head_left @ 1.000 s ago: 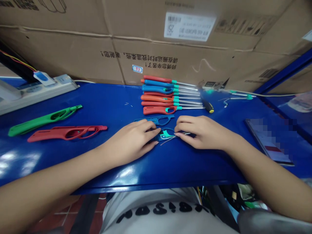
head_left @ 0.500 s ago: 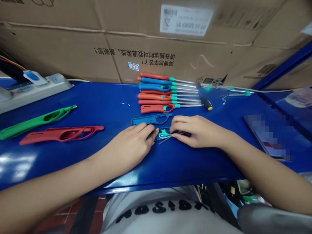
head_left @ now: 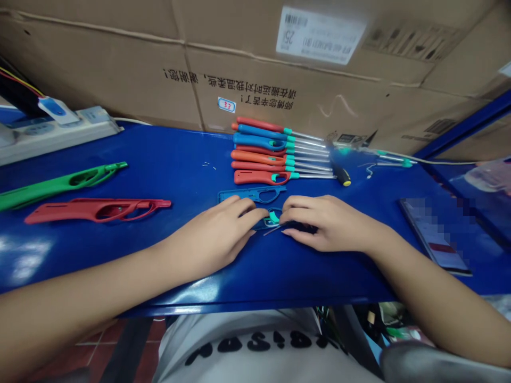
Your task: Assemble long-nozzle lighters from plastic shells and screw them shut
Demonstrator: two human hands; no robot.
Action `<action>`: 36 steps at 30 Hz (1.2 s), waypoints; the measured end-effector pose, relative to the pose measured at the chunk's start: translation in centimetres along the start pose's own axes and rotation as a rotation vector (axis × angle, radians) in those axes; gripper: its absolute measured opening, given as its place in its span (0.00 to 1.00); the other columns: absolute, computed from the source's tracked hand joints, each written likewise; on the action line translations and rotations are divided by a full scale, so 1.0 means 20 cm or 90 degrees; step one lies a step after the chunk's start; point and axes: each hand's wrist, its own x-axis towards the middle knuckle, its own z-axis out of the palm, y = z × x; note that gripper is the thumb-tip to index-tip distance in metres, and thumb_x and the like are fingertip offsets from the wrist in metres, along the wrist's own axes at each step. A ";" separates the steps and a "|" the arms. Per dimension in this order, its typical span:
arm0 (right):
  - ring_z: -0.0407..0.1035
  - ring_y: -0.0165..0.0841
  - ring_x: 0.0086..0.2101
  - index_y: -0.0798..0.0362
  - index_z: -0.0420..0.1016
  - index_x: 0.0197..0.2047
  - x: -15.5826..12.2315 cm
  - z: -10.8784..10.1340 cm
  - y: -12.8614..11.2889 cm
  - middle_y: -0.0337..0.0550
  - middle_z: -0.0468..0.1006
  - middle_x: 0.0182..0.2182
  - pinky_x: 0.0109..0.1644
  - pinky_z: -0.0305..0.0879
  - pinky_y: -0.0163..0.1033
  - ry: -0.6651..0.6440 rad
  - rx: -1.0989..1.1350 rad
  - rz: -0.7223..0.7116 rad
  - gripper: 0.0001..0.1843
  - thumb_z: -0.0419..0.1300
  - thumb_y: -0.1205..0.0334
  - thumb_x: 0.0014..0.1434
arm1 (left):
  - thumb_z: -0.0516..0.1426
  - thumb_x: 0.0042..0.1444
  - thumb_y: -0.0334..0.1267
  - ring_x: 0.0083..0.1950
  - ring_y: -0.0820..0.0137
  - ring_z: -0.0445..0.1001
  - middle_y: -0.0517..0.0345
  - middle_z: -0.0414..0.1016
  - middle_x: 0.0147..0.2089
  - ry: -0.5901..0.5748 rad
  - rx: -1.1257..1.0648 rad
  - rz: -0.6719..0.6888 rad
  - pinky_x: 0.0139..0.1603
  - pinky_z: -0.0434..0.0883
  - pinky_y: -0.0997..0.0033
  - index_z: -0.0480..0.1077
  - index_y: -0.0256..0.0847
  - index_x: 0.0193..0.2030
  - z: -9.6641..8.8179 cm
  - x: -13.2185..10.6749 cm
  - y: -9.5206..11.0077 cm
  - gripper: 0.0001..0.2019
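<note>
A blue lighter half shell [head_left: 260,225] lies on the blue tabletop between my hands, with a teal trigger piece [head_left: 273,217] and pale thin wires inside it. My left hand [head_left: 225,234] is closed over its left part, thumb and forefinger gripping the edge. From the right, my right hand [head_left: 325,221] curls over the other end, its fingertips close together beside the teal piece. Something dark shows under that palm; its kind is hidden. A thin rod [head_left: 272,230] sticks out just in front of the shell. Directly behind lies a second blue half shell [head_left: 255,194], open side up.
Finished-looking long lighters [head_left: 261,158] lie stacked behind my hands, beside a yellow-ended screwdriver [head_left: 344,176]. Red [head_left: 99,210] and green [head_left: 67,186] lighter bodies lie left, near a power strip [head_left: 59,127]. A phone-like slab [head_left: 435,236] lies right. Cardboard boxes [head_left: 131,80] wall the back.
The camera view has shifted slightly. My left fingers have moved right, closer to the teal piece, and my right thumb now sits a little apart from the forefinger.
</note>
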 end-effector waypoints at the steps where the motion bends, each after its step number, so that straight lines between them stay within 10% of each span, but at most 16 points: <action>1: 0.72 0.32 0.37 0.53 0.76 0.46 0.00 0.00 0.00 0.47 0.77 0.45 0.39 0.66 0.37 -0.002 0.002 0.002 0.09 0.58 0.60 0.68 | 0.50 0.69 0.31 0.54 0.56 0.72 0.46 0.73 0.53 -0.004 -0.006 0.002 0.55 0.74 0.53 0.68 0.40 0.61 0.00 0.00 0.00 0.17; 36: 0.74 0.34 0.39 0.53 0.82 0.45 -0.02 -0.03 0.01 0.46 0.79 0.44 0.43 0.69 0.38 -0.005 0.070 0.030 0.11 0.58 0.59 0.68 | 0.50 0.70 0.31 0.52 0.57 0.71 0.46 0.73 0.54 0.011 0.014 0.043 0.53 0.75 0.53 0.73 0.45 0.62 0.01 0.00 -0.02 0.19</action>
